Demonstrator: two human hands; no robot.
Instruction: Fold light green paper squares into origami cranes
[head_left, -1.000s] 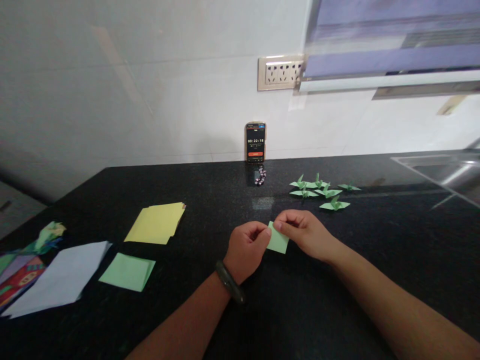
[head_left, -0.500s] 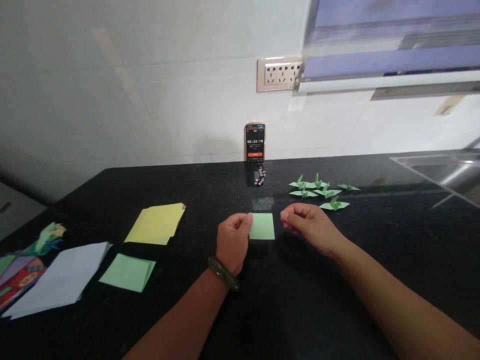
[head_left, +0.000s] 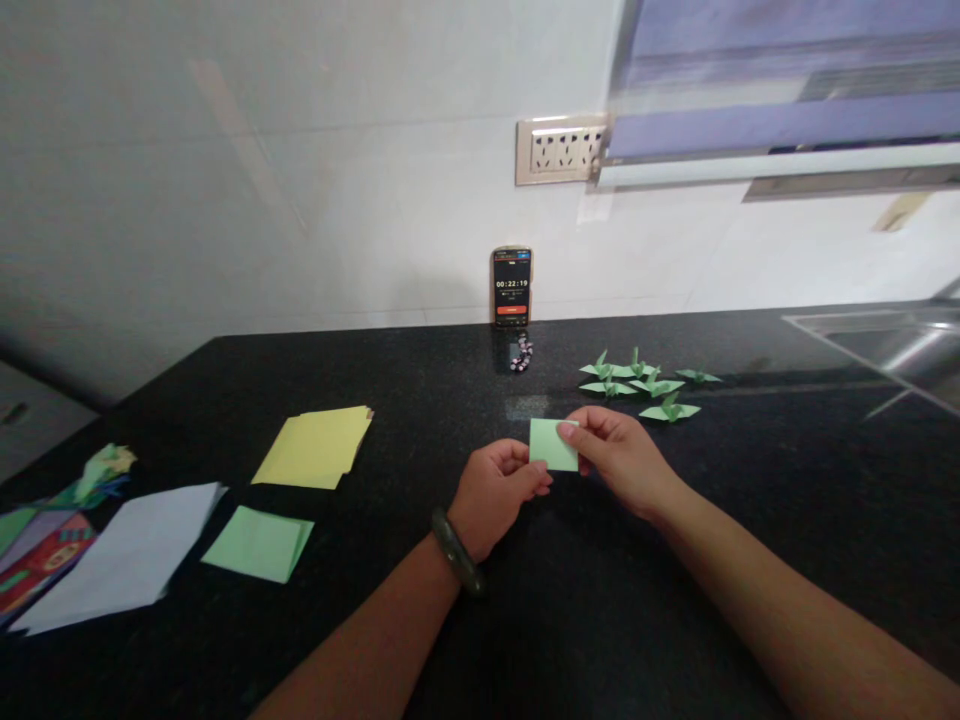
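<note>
A small light-green square of paper [head_left: 553,446] is held up over the dark counter, in front of me. My right hand [head_left: 619,455] pinches it at the right edge, thumb on the near face and fingers behind. At its lower left corner is my left hand [head_left: 499,490], thumb tip against the paper and fingers curled; a dark bangle [head_left: 457,553] circles that wrist. Several folded green paper cranes [head_left: 670,408] stand on the counter beyond my right hand.
To the left lie green paper [head_left: 259,543], a yellow paper stack [head_left: 315,447], white sheets [head_left: 124,560] and a colourful packet [head_left: 45,565]. A phone [head_left: 512,287] showing a timer leans on the wall behind a beaded bracelet [head_left: 521,353]. A metal-edged sink [head_left: 892,345] is at far right.
The green paper has moved right and slightly up. My right hand, empty before, now grips its right edge. My left hand has shifted right, its thumb now at the lower left corner.
</note>
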